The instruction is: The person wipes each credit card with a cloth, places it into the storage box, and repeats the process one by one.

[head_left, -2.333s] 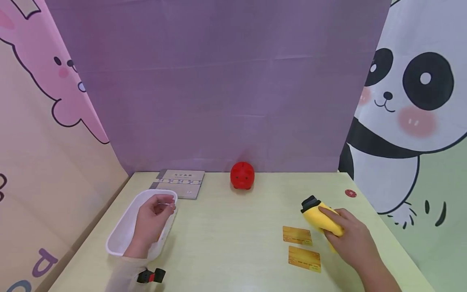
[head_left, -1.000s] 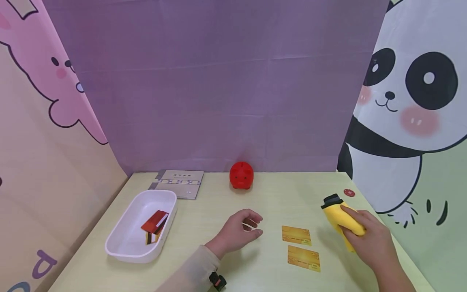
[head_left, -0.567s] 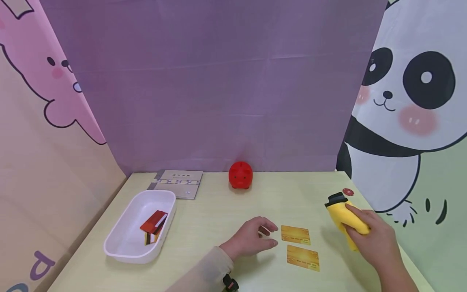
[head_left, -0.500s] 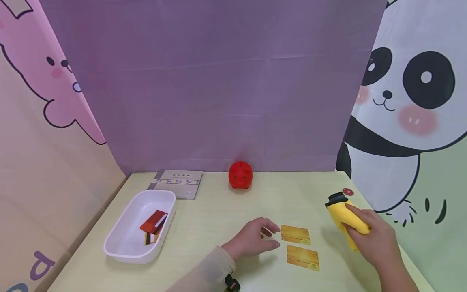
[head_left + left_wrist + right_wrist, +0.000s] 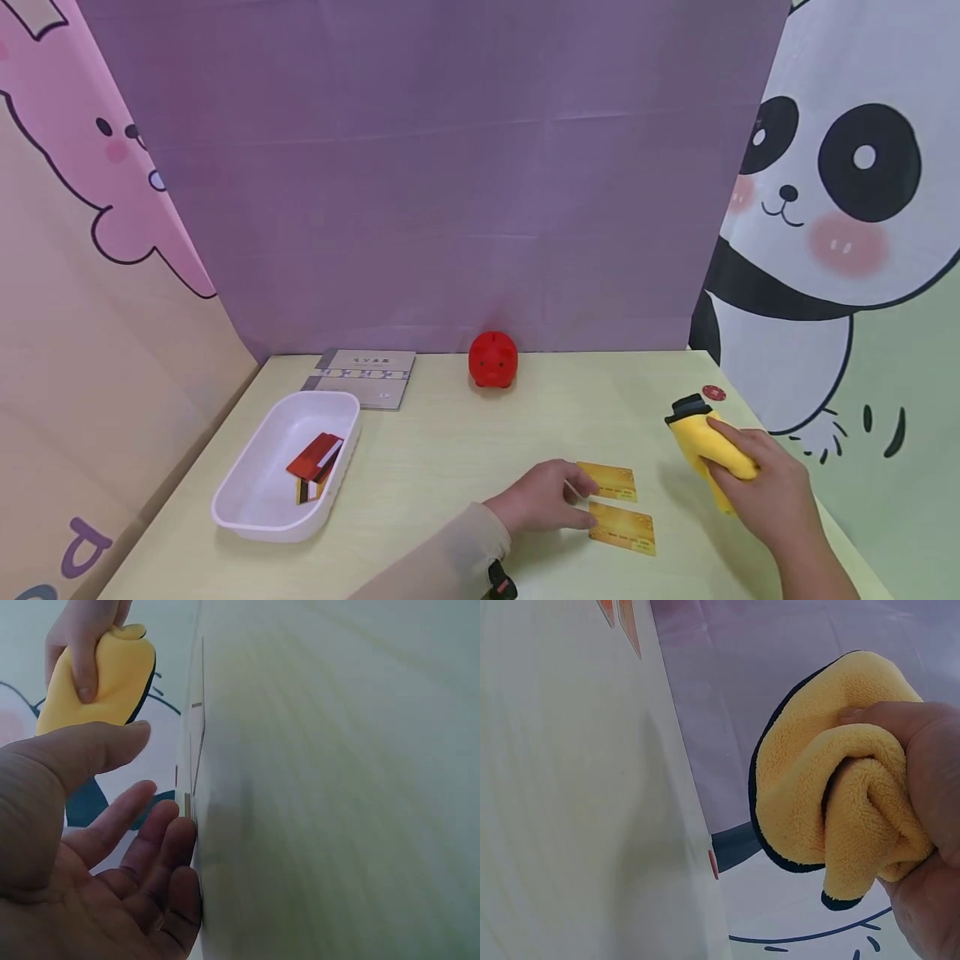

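Observation:
Two gold bank cards lie flat on the table, a far one and a near one. My left hand is at their left ends, thumb by the near card and fingers over the edge of the far one. Its fingers are loosely bent and apart in the left wrist view, with nothing between them; whether they touch the cards I cannot tell. My right hand grips a folded yellow cleaning cloth with black edging, held above the table at the right.
A white plastic tray at the left contains a red card on top of others. Behind it lies a grey booklet. A red piggy bank stands at the back, and a red disc lies near the right edge.
My left hand has left the tray, uncovering the cards there, and has moved right to the gold cards. My right hand has shifted slightly right with the cloth.

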A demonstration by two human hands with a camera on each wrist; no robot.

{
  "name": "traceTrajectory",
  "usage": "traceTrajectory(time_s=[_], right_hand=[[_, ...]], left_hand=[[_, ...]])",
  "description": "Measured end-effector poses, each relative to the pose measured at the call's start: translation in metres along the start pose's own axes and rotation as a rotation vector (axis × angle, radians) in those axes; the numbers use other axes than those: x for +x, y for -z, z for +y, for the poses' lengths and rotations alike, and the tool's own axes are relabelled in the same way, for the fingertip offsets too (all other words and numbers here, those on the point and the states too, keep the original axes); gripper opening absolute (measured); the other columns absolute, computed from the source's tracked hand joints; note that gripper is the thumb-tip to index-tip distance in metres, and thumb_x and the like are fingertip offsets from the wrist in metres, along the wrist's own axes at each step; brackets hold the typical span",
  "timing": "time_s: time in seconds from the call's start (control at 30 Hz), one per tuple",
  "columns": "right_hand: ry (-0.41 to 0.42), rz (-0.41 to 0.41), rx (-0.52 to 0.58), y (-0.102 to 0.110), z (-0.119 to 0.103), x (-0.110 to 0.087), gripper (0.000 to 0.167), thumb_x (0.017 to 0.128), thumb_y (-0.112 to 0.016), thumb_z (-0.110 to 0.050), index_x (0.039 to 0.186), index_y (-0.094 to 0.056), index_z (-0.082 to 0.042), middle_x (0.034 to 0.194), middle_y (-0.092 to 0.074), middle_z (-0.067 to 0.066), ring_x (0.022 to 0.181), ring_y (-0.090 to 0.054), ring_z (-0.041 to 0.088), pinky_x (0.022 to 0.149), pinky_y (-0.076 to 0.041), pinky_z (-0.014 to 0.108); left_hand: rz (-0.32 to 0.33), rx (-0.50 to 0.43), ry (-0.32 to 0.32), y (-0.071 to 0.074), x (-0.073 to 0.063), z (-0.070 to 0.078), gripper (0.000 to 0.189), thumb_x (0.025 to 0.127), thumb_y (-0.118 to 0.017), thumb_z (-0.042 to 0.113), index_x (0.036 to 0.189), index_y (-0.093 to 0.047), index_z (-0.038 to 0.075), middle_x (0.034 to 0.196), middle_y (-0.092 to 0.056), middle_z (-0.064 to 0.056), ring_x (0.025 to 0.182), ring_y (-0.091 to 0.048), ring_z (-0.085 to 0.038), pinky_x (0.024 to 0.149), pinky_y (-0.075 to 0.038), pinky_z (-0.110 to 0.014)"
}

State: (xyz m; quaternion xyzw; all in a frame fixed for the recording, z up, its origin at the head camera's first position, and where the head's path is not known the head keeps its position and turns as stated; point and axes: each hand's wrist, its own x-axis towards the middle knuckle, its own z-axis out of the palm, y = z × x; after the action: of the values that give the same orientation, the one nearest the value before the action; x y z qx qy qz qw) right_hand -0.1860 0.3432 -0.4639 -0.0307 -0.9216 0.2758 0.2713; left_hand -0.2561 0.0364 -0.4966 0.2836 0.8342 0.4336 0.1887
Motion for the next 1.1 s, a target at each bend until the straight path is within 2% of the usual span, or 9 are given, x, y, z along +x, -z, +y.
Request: traceTrajectory(time_s=[0.2,0.37,0.5,0.67,0.9,1.1], right_hand=[[0.004,-0.001,-0.004,-0.002,0.001,0.0,0.065,0.084,-0.087,-0.009,0.145,-0.066,-0.02,0.118,-0.066,0.01,0.09,-0.055,0.027,0.062,-0.047,0.015],[0.015,0.003,0.0,-0.004,0.003,0.0,0.065,0.083,-0.088,-0.008,0.144,-0.066,-0.02,0.118,-0.066,0.01,0.09,-0.056,0.027,0.062,-0.045,0.012],[0.056,0.028,0.004,-0.005,0.005,0.001,0.064,0.081,-0.089,-0.007,0.14,-0.069,-0.019,0.116,-0.068,0.007,0.088,-0.055,0.02,0.063,-0.045,0.011],[0.078,0.049,0.012,-0.005,0.007,0.001,0.063,0.08,-0.089,-0.007,0.138,-0.071,-0.02,0.114,-0.069,0.005,0.086,-0.052,0.01,0.065,-0.044,0.008],[0.069,0.035,0.014,-0.005,0.006,0.002,0.064,0.08,-0.089,-0.007,0.14,-0.07,-0.02,0.115,-0.068,0.006,0.087,-0.053,0.018,0.064,-0.044,0.009],[0.063,0.022,0.013,-0.006,0.006,0.002,0.064,0.081,-0.089,-0.008,0.14,-0.069,-0.02,0.117,-0.068,0.006,0.09,-0.054,0.018,0.066,-0.044,0.008]], left_hand=[[-0.035,0.234,-0.008,-0.007,0.003,0.007,0.039,0.08,-0.093,0.025,0.116,-0.079,0.028,0.093,-0.058,0.015,0.084,-0.052,-0.001,0.078,-0.047,-0.016],[-0.036,0.399,-0.027,-0.012,0.003,0.012,0.043,0.078,-0.095,0.03,0.118,-0.079,0.032,0.093,-0.056,0.018,0.085,-0.05,0.0,0.079,-0.045,-0.014],[-0.027,0.484,-0.045,-0.013,0.002,0.013,0.04,0.079,-0.094,0.034,0.116,-0.08,0.035,0.093,-0.054,0.017,0.084,-0.049,0.001,0.078,-0.044,-0.014],[-0.038,0.5,-0.054,-0.012,0.001,0.012,0.037,0.079,-0.094,0.032,0.114,-0.081,0.034,0.09,-0.054,0.017,0.083,-0.048,0.001,0.076,-0.043,-0.013],[-0.05,0.402,-0.02,-0.008,-0.001,0.012,0.042,0.075,-0.097,0.029,0.112,-0.076,0.028,0.092,-0.055,0.014,0.083,-0.05,0.0,0.076,-0.045,-0.014],[-0.056,0.399,-0.005,-0.007,0.0,0.012,0.037,0.075,-0.097,0.029,0.105,-0.075,0.03,0.091,-0.054,0.014,0.083,-0.05,-0.001,0.075,-0.044,-0.014]])
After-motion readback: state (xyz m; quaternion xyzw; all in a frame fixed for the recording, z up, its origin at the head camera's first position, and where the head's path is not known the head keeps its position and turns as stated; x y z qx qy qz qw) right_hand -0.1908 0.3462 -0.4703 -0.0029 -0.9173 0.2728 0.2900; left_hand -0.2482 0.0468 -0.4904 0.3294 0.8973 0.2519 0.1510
